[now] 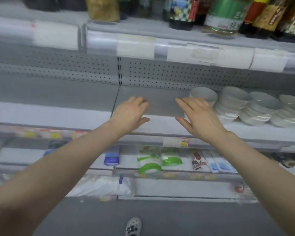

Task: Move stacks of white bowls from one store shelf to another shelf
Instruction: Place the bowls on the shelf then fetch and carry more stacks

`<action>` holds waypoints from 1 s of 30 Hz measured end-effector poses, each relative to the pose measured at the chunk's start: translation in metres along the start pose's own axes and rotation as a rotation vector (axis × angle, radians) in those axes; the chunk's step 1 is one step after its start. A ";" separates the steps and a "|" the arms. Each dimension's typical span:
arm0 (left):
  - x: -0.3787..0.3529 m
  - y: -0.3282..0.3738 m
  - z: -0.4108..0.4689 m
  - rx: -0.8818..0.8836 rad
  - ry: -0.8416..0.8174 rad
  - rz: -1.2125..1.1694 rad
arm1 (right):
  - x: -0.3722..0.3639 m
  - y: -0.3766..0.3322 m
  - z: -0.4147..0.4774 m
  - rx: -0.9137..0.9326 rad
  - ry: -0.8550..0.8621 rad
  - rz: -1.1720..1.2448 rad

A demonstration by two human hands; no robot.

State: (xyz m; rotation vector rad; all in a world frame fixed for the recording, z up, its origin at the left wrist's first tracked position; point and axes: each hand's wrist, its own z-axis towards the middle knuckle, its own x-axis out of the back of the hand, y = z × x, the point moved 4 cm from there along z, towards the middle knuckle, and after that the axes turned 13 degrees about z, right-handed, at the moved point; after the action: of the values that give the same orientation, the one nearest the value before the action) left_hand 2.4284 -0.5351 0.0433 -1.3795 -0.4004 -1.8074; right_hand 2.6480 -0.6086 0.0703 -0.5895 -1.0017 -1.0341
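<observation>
While both bare arms reached forward, we faced a tall grey metal shelving unit (160,74) with a perforated back panel. Its middle grey shelf (152,101) ran across the whole view. The stacks of white ceramic bowls (260,108) stood on the right part of that shelf, and we counted four of them (more may have lain past the edge). Dark glass bottles with coloured labels (182,12) lined the shelf above.

Our right hand (200,116) hovered just beside the leftmost stack, fingers straight and close together, thumb spread wide. We could not tell whether it touched a bowl. Our left hand (129,114) hovered near it but apart, over bare shelf, fingers loosely curled downward and holding nothing.

Green-and-white plastic packets (153,162) lay on a lower shelf. A white patterned shoe (133,226) stood on the grey floor.
</observation>
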 end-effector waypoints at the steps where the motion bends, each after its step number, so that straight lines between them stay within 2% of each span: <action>1: 0.008 -0.008 -0.019 0.019 -0.004 0.032 | 0.002 -0.015 0.002 0.026 -0.004 0.014; 11: 0.117 -0.080 -0.237 0.247 0.075 0.232 | 0.010 -0.206 0.038 0.303 0.008 0.177; 17: 0.176 -0.147 -0.387 0.433 0.022 0.349 | 0.006 -0.360 0.089 0.478 -0.033 0.298; 22: 0.213 -0.215 -0.496 0.580 -0.050 0.460 | 0.001 -0.491 0.138 0.609 0.023 0.396; 30: 0.252 -0.339 -0.651 0.761 -0.114 0.507 | -0.035 -0.698 0.221 0.692 -0.002 0.480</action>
State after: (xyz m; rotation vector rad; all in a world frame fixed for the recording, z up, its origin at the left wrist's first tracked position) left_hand 1.7281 -0.8623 0.1161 -0.9227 -0.6469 -1.0001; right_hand 1.9238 -0.7121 0.1088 -0.2299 -1.0703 -0.2264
